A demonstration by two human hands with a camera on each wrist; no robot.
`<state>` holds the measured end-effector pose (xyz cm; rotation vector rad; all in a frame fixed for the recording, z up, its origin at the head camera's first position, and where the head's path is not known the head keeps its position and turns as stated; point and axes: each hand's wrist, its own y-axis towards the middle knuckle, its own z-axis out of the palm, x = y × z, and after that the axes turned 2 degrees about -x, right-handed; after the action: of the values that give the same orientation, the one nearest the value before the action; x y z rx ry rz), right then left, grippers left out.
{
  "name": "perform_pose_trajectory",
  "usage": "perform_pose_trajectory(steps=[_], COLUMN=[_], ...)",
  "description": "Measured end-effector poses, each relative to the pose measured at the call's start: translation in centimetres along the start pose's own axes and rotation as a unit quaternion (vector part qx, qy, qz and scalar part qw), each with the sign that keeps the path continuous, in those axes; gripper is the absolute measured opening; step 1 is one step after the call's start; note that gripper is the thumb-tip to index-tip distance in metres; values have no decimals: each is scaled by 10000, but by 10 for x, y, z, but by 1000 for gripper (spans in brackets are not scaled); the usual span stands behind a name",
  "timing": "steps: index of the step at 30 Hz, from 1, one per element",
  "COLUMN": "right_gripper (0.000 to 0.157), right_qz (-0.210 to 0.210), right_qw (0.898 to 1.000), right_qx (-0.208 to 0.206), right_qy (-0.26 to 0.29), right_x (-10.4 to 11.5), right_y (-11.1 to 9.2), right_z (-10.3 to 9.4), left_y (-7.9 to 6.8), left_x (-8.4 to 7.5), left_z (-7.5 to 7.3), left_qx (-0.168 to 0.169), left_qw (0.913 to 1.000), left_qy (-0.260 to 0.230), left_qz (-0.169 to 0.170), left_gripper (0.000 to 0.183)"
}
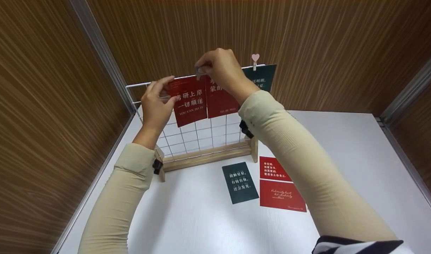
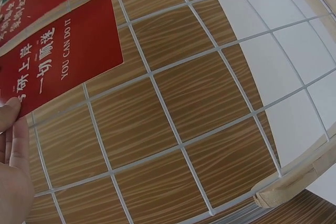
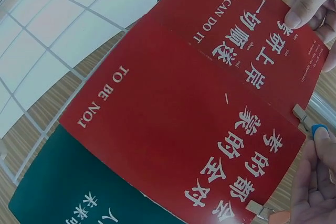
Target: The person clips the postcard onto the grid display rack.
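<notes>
A red card with white lettering (image 1: pixel 190 102) hangs against the top of a white wire grid (image 1: pixel 194 135). My left hand (image 1: pixel 153 102) holds this card by its left edge, thumb on the front, as the left wrist view also shows. At its top edge, my right hand (image 1: pixel 224 68) pinches a small wooden clothespin (image 3: pixel 300 115) with a blue top (image 3: pixel 318 128); the clothespin's jaws overlap the card's edge. Beside it hangs a second red card (image 3: pixel 184 114), with an orange-topped clothespin (image 3: pixel 260 211) on its upper edge. My right hand partly hides that card in the head view.
A dark green card (image 1: pixel 264 76) hangs at the grid's right end under a pink heart clothespin (image 1: pixel 255 60). The grid stands on a wooden base (image 1: pixel 208 155). Another green card (image 1: pixel 240 183) and two red cards (image 1: pixel 282 195) lie on the white table, partly behind my right sleeve.
</notes>
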<state>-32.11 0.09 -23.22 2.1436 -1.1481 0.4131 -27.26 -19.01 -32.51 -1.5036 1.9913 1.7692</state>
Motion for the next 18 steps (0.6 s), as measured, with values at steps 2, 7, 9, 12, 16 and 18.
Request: perform_pose_trajectory(steps=[2, 7, 9, 12, 16, 18], right_gripper=[20, 23, 24, 27, 30, 31], right_qz=[-21, -34, -63, -125, -230, -274], right_qw=[10000, 9998, 9997, 9997, 9994, 9993], right_qx=[-23, -56, -37, 11, 9, -24], right_qy=[-41, -185, -217, -202, -246, -250], right_x=[0, -1, -2, -4, -7, -8], right_y=[-1, -2, -1, 0, 0, -1], right_z=[1, 3, 5, 8, 12, 14], left_y=[0, -1, -2, -3, -4, -5], left_x=[0, 0, 1, 3, 6, 7], left_z=[0, 2, 3, 4, 5, 4], left_qx=[-12, -54, -85, -150, -206, -212], left_qw=[10000, 9997, 9996, 9992, 9989, 9989], left_qy=[19, 139, 157, 136, 71, 84], left_qz=[49, 200, 234, 347, 406, 405], left_gripper=[45, 45, 45, 46, 46, 46])
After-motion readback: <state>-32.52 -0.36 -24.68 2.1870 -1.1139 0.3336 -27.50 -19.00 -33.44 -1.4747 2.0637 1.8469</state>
